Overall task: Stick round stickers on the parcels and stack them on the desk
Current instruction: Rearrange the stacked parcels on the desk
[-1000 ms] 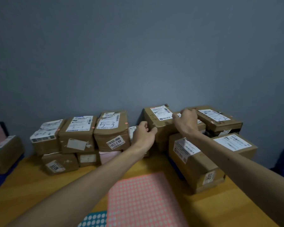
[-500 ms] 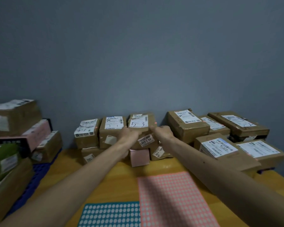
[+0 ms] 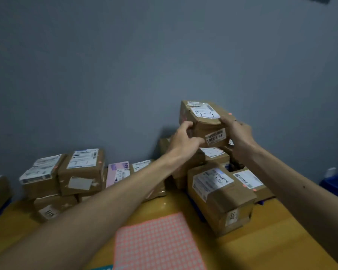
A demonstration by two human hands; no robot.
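Gripping parcel (image 3: 203, 121) between left hand (image 3: 183, 140) and right hand (image 3: 239, 133), fingers (image 3: 186, 125) curled round its ends, above stacked parcels (image 3: 219, 191) by right edge of desk (image 3: 281, 242).

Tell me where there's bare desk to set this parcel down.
Front right: bare desk beside the big taped parcel. Front left: bare wood between the left stack and the pink sticker sheet, partly under the left forearm. The back row along the wall is crowded.

Walling off the back of the desk (image 3: 281, 242): left parcel stack (image 3: 80, 172), right parcel stack (image 3: 220, 193). Leaving open air above the left one.
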